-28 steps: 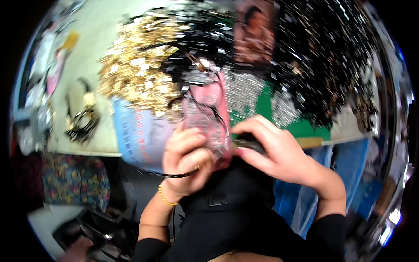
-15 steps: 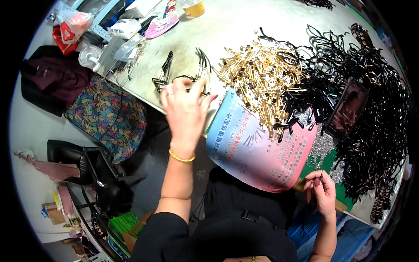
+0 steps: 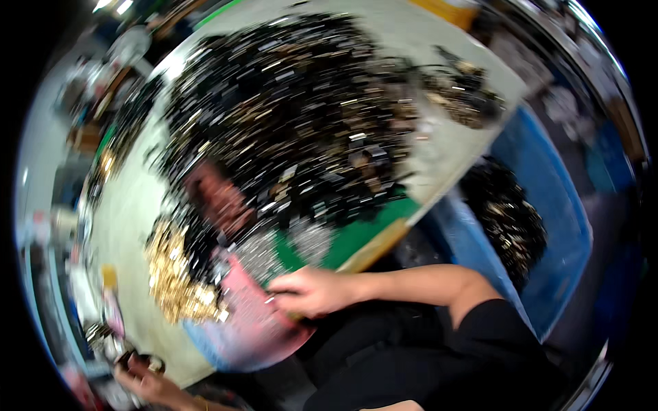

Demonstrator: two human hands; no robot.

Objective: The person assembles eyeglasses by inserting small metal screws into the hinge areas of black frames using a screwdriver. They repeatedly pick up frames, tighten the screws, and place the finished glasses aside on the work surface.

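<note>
Head view: what's the right hand [image 3: 319,291] doing?
"Its fingers look pinched together on a small dark piece [image 3: 285,293], at the right edge of the pink-and-blue sheet [image 3: 260,335]."
"And the left hand [image 3: 154,389]?"
"Low at the left, by the desk [image 3: 130,260], near a dark, blurred thing [image 3: 140,361]. I can't tell whether its fingers are apart or clamped."
"What surrounds the sheet?"
"Gold pieces [image 3: 175,274] on its upper left, silver bits [image 3: 259,255] just beyond it, and a green mat [image 3: 387,218] beside it."
</note>
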